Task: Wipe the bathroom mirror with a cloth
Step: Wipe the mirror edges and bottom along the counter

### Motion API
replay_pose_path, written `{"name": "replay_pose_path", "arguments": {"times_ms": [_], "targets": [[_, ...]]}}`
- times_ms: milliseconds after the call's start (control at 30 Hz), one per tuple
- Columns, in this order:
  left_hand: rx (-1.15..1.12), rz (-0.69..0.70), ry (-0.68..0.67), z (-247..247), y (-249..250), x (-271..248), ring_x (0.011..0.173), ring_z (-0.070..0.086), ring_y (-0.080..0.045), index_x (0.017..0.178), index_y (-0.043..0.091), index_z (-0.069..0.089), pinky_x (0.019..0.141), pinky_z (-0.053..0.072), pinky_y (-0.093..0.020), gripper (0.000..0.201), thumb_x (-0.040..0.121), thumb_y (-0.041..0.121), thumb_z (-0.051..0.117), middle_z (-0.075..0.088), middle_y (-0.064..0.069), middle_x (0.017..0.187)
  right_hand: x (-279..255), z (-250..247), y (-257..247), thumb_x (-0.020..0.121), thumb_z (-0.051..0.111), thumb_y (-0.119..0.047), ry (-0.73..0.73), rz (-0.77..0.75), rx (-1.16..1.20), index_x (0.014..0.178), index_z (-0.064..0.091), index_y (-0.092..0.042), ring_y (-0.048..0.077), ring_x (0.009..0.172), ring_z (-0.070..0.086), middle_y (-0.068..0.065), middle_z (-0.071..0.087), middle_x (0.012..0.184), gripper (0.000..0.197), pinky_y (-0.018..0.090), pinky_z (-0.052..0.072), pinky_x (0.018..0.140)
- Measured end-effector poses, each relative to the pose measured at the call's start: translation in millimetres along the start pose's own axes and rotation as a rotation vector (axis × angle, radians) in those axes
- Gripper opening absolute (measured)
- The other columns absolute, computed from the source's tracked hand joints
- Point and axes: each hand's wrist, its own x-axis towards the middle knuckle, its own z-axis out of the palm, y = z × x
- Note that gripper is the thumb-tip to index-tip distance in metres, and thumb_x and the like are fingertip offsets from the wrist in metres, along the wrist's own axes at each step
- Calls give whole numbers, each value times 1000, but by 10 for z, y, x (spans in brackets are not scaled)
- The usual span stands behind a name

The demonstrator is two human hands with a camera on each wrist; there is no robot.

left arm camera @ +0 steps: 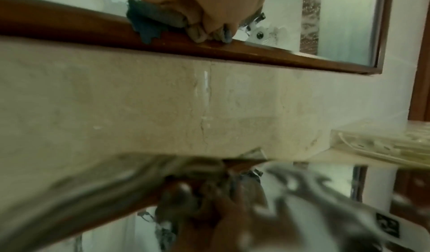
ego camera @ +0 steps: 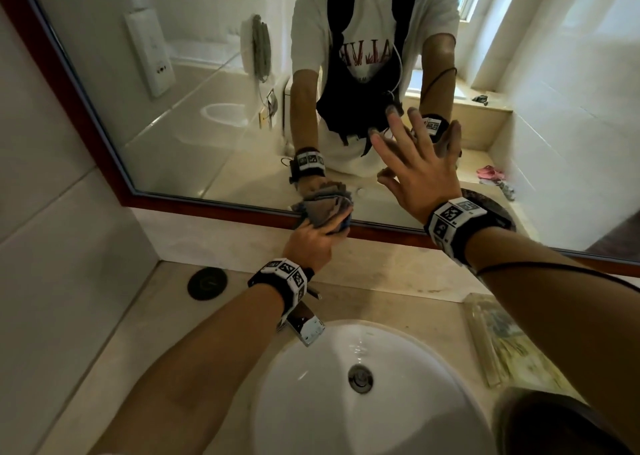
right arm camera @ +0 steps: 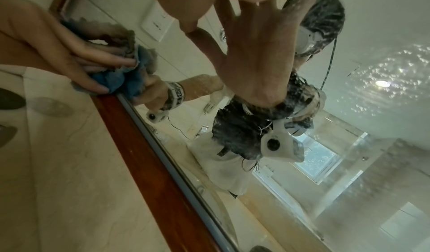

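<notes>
Left hand (ego camera: 308, 240) grips a bunched cloth (ego camera: 323, 205) at the mirror (ego camera: 194, 84)'s bottom edge; right hand (ego camera: 415, 170) presses flat, fingers spread. Best to wipe in overlapping strokes.

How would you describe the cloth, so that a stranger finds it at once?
Look at the mirror's wooden frame, along its bottom edge above the sink. There the left hand presses a crumpled cloth, grey-brown with a blue part, the only fabric there.
</notes>
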Motion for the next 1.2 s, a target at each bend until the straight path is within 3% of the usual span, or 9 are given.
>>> {"name": "replay_pose_path", "arguments": {"times_ms": [100,200,300,400,533,700,867,1033,1200], "targets": [[60,27,-11,-200,1,245,117,58,-34,103,20,78,95,53,-44,47,65,-6,68,56,-3,140,-2,-53,7,90,60,-43,-4,-5,2,155,17,-31,31,150,7,5,8,164,79,75,6,106],[76,4,35,-413,70,685,139,39,-33,114,19,73,108,39,-54,50,75,-4,53,45,-11,149,-46,-103,82,88,64,-39,-30,-35,1,154,20,-31,30,150,9,4,9,164,80,74,6,107],[84,27,93,-464,84,854,141,35,-33,115,18,73,115,30,-51,50,77,-2,48,44,-14,149,-226,-125,274,85,64,-38,-76,-21,-32,155,16,-31,28,151,5,4,4,165,85,75,8,108],[87,-1,102,-328,127,758,142,36,-31,117,17,71,108,40,-50,54,73,-9,54,43,-11,151,-446,-104,505,78,69,-40,-145,2,-68,155,12,-32,28,151,1,4,0,165,96,74,5,108],[43,-14,67,-94,287,594,134,48,-27,109,18,75,94,50,-45,52,72,-7,48,51,-6,145,-547,-49,573,76,73,-37,-155,9,-58,154,15,-32,28,151,-2,3,2,165,98,75,5,108],[-13,-17,-7,246,536,257,103,68,-36,95,18,79,87,57,-44,43,81,7,41,63,-2,132,-565,-1,572,78,70,-37,-151,8,-48,155,12,-32,26,150,-8,3,0,165,96,76,6,107],[16,1,-42,198,511,357,115,63,-35,102,18,78,97,52,-46,44,75,2,46,58,-2,139,-584,61,596,80,70,-36,-112,-6,-35,155,15,-31,30,151,2,4,3,165,93,77,7,106],[70,4,-26,-92,552,859,144,29,-29,119,19,70,110,35,-54,56,74,-1,42,40,-8,153,-619,60,614,83,68,-40,-99,-16,-34,156,13,-31,30,151,3,4,2,165,92,73,0,108],[83,-7,36,-53,605,874,144,29,-27,121,20,70,111,36,-50,58,73,-4,49,41,-8,152,-705,86,700,83,67,-43,-123,-17,-44,155,11,-32,27,151,3,2,1,165,92,72,2,109]]}}
